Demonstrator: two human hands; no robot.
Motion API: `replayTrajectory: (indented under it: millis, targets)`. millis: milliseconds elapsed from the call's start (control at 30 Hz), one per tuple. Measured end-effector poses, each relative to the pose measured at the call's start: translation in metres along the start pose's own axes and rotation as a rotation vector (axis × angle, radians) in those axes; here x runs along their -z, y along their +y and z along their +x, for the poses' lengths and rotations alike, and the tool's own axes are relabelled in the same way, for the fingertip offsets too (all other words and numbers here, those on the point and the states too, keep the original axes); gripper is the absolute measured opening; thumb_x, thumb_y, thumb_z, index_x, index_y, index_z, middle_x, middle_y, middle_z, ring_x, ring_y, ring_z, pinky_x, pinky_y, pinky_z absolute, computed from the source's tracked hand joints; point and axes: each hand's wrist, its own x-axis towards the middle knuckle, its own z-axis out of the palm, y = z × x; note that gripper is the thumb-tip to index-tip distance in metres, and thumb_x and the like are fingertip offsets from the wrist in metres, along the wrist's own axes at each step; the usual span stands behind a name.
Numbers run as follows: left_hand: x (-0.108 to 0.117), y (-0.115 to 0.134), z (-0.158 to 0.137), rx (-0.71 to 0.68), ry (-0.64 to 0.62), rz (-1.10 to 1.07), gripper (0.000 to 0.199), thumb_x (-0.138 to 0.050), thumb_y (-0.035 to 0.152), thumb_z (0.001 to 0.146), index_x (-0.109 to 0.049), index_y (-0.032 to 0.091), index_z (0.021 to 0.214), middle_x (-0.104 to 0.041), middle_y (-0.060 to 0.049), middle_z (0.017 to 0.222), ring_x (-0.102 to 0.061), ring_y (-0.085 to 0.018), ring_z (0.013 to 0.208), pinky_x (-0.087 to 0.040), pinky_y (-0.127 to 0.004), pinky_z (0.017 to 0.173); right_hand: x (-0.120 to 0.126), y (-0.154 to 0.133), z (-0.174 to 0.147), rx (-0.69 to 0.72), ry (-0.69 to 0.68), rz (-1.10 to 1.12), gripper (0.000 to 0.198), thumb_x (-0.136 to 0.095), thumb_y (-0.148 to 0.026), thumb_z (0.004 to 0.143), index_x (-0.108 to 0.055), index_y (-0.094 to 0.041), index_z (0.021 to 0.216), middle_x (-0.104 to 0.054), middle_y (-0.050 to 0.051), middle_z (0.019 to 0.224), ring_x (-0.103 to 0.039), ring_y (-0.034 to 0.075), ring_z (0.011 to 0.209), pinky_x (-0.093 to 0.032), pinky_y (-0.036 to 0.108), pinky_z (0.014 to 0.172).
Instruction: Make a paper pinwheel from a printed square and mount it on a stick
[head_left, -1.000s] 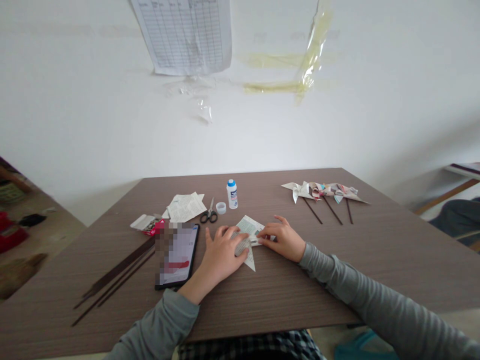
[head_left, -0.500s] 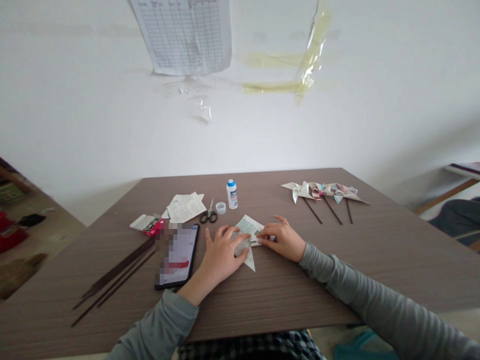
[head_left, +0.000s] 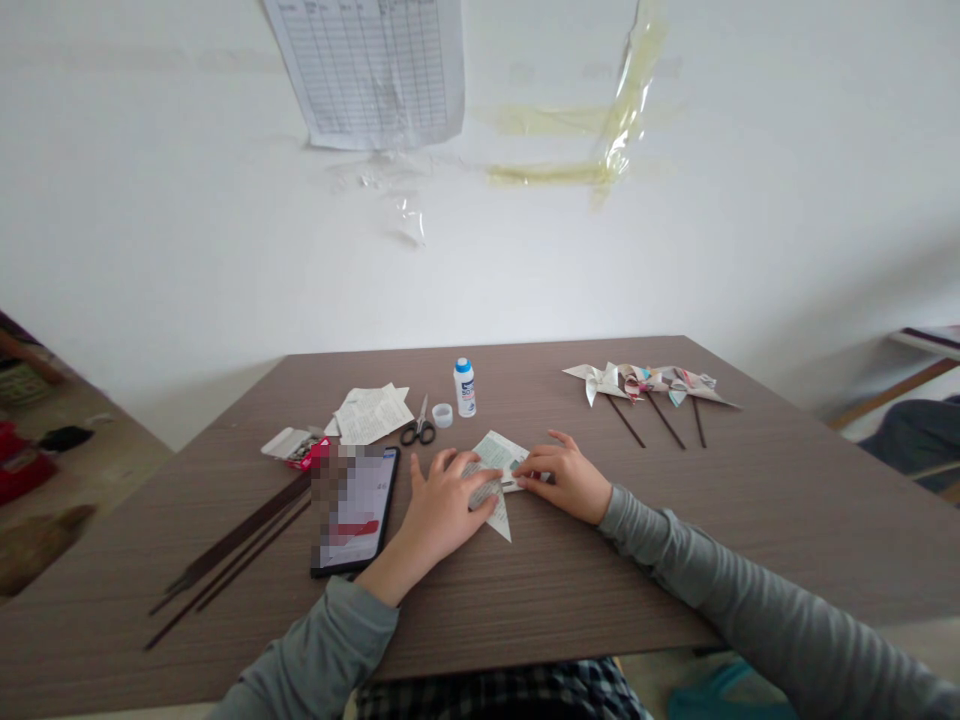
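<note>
A piece of printed paper (head_left: 496, 449), cut into pointed flaps, lies on the table in front of me. My left hand (head_left: 444, 503) rests over its left side with the fingers spread, pressing it down and covering part of it. At the paper's right side, my right hand (head_left: 568, 480) has its thumb and forefinger together on a flap. Beyond my hands stand a white glue bottle with a blue cap (head_left: 465, 388) and a small clear round lid (head_left: 442, 415). Black-handled scissors (head_left: 418, 432) lie beside the lid.
Left of my arm is a phone (head_left: 364, 515). Behind it are stacked paper sheets (head_left: 371, 413) and an open small box (head_left: 292, 446); dark sticks (head_left: 232, 545) lie at the left. Several finished paper pinwheels (head_left: 600, 382) on sticks lie at the back right.
</note>
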Motion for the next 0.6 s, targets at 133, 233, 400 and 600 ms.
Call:
replayTrajectory:
  millis: [133, 233, 400, 600]
  targets:
    - [0.0, -0.003, 0.0, -0.009, 0.006, -0.013, 0.042, -0.084, 0.029, 0.122, -0.097, 0.042, 0.16, -0.083, -0.013, 0.179, -0.061, -0.054, 0.178, -0.029, -0.106, 0.15, -0.001, 0.001, 0.0, -0.004, -0.013, 0.017, 0.022, -0.082, -0.043, 0.122, -0.101, -0.042, 0.111, -0.098, 0.007, 0.108, -0.097, 0.035, 0.107, -0.056, 0.077, 0.148]
    - [-0.003, -0.006, 0.002, -0.023, 0.021, -0.037, 0.039, -0.084, 0.03, 0.122, -0.099, 0.041, 0.156, -0.085, -0.013, 0.175, -0.061, -0.052, 0.176, -0.03, -0.103, 0.151, 0.0, -0.001, 0.001, -0.011, -0.022, 0.034, 0.022, -0.083, -0.045, 0.121, -0.101, -0.042, 0.109, -0.097, 0.007, 0.108, -0.096, 0.036, 0.106, -0.056, 0.078, 0.147]
    - [-0.013, -0.01, 0.004, -0.031, 0.045, -0.033, 0.037, -0.087, 0.031, 0.121, -0.098, 0.04, 0.155, -0.083, -0.015, 0.175, -0.063, -0.053, 0.175, -0.031, -0.106, 0.149, 0.003, -0.005, 0.001, -0.013, -0.02, 0.026, 0.02, -0.085, -0.043, 0.12, -0.1, -0.043, 0.107, -0.096, 0.005, 0.106, -0.097, 0.035, 0.105, -0.058, 0.076, 0.146]
    - [-0.015, -0.011, 0.005, -0.01, 0.041, -0.028, 0.052, -0.088, 0.034, 0.12, -0.089, 0.045, 0.17, -0.083, -0.013, 0.174, -0.061, -0.051, 0.174, -0.032, -0.103, 0.15, 0.002, -0.003, 0.001, -0.017, -0.019, 0.028, 0.02, -0.085, -0.043, 0.12, -0.101, -0.042, 0.108, -0.097, 0.005, 0.107, -0.096, 0.035, 0.102, -0.058, 0.076, 0.145]
